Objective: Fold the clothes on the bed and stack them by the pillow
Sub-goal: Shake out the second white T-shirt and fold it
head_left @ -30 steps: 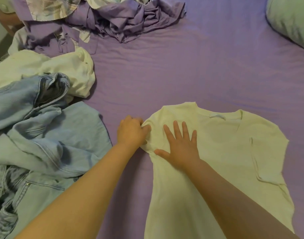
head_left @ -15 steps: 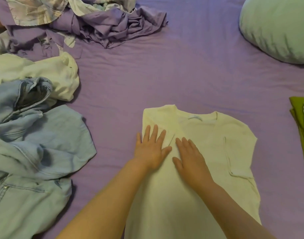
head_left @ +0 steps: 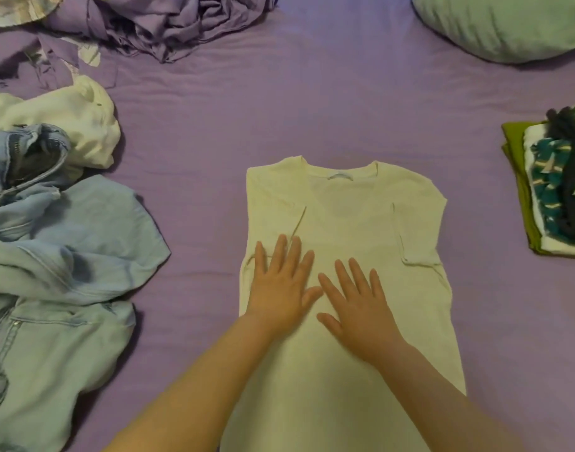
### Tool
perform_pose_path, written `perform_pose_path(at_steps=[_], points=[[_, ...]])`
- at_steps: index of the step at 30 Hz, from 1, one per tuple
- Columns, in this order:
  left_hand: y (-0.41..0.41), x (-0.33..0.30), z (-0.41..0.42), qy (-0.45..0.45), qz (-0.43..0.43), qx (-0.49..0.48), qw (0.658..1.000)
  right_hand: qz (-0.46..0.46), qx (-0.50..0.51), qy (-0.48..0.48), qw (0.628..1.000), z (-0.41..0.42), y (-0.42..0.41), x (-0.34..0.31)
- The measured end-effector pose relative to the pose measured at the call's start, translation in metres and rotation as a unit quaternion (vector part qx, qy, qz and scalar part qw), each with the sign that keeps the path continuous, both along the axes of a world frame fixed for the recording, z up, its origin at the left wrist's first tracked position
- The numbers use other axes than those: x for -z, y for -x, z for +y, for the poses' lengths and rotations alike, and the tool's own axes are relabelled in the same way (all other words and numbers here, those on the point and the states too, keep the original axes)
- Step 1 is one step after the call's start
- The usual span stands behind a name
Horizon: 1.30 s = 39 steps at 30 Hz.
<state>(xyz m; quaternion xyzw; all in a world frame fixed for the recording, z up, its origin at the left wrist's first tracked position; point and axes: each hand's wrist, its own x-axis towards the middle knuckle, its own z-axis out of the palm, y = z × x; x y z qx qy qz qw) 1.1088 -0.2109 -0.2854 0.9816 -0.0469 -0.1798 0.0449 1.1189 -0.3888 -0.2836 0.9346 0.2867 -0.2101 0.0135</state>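
Observation:
A pale yellow T-shirt (head_left: pixel 345 203) lies flat on the purple bed sheet (head_left: pixel 312 102), neck away from me, both sleeves folded in over the body. My left hand (head_left: pixel 281 283) presses flat on its left side with fingers spread. Beside it, my right hand (head_left: pixel 358 308) lies flat on the shirt's middle, fingers straight. A stack of folded clothes (head_left: pixel 553 190) sits at the right edge, with a green piece at the bottom. A pale green pillow (head_left: pixel 504 24) is at the top right.
Crumpled light-blue denim clothes (head_left: pixel 51 256) fill the left side. A cream garment (head_left: pixel 74 125) lies bunched above them. Purple and patterned crumpled fabric (head_left: pixel 162 24) lies at the top left.
My left hand let go of the left sleeve after folding it in, then flattened on the shirt. Both hands slid down toward me. The view shifted right, showing the folded stack.

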Motion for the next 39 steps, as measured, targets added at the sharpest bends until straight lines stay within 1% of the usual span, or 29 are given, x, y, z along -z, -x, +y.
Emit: perform_pose_path(at_steps=[2, 4, 7, 9, 12, 15, 17, 19, 22, 25, 28, 30, 35, 37, 39], points=[[0.037, -0.007, -0.02, 0.021, 0.037, 0.036, 0.998, 0.024, -0.002, 0.018, 1.0, -0.014, 0.029, -0.011], [0.073, -0.012, -0.037, 0.027, 0.07, 0.059, 0.995, 0.02, 0.019, 0.023, 0.999, -0.028, 0.057, -0.022], [0.121, -0.016, -0.058, 0.032, 0.112, 0.06, 0.991, 0.012, 0.043, 0.019, 0.999, -0.047, 0.096, -0.034], [0.146, -0.019, -0.068, 0.033, 0.124, 0.058, 0.99, 0.013, 0.033, 0.015, 0.999, -0.057, 0.119, -0.035], [0.174, -0.021, -0.084, 0.031, 0.132, 0.06, 0.989, 0.021, 0.012, 0.017, 1.0, -0.068, 0.148, -0.037], [0.197, -0.023, -0.098, 0.039, 0.133, 0.055, 0.989, 0.041, 0.013, 0.012, 0.999, -0.077, 0.167, -0.043], [0.213, -0.027, -0.103, 0.051, 0.131, 0.061, 0.988, 0.079, -0.008, 0.011, 0.997, -0.085, 0.178, -0.046], [0.229, -0.029, -0.105, 0.067, 0.127, 0.058, 0.988, 0.106, -0.031, -0.017, 0.994, -0.098, 0.192, -0.045], [0.249, -0.033, -0.101, 0.063, 0.121, 0.055, 0.989, 0.104, -0.061, -0.028, 0.992, -0.115, 0.211, -0.044], [0.257, -0.039, -0.096, 0.064, 0.108, 0.061, 0.99, 0.09, -0.043, -0.058, 0.993, -0.12, 0.223, -0.04], [0.254, -0.037, -0.095, 0.071, 0.05, 0.051, 0.995, 0.067, -0.01, -0.086, 0.994, -0.117, 0.225, -0.03], [0.249, -0.032, -0.095, 0.073, 0.027, 0.042, 0.996, 0.054, 0.006, -0.104, 0.993, -0.114, 0.222, -0.024], [0.236, -0.021, -0.087, 0.051, -0.023, 0.086, 0.995, -0.004, -0.042, -0.106, 0.993, -0.111, 0.208, -0.017], [0.225, -0.024, -0.082, 0.069, -0.001, 0.075, 0.995, 0.017, -0.031, -0.127, 0.991, -0.112, 0.195, -0.019], [0.206, -0.031, -0.071, 0.137, 0.054, 0.004, 0.989, 0.067, 0.02, -0.132, 0.989, -0.111, 0.175, -0.026]])
